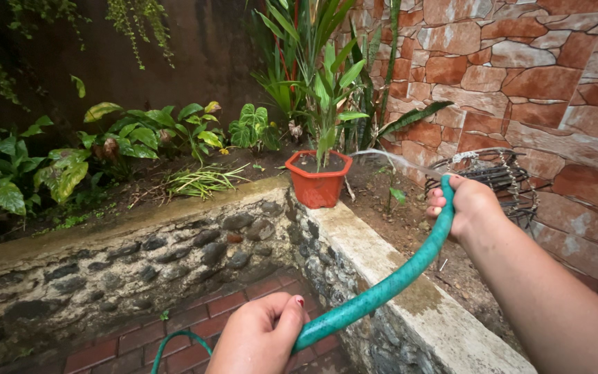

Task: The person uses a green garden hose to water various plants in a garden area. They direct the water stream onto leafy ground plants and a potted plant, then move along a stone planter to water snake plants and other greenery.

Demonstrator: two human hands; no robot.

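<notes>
The right hand [466,205] grips the green hose [389,285] at its nozzle end — a thin water jet [396,158] arcs off from that grip toward the orange pot [318,181]. Lower along the hose, the left hand [261,335] clasps it above the stone planter wall [354,246].

Head view, looking down, close, forward

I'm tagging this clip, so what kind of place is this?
Most likely a home garden courtyard: a raised stone-edged planting bed full of leafy plants, an orange pot, and a green hose spraying water, held by both hands.
</notes>
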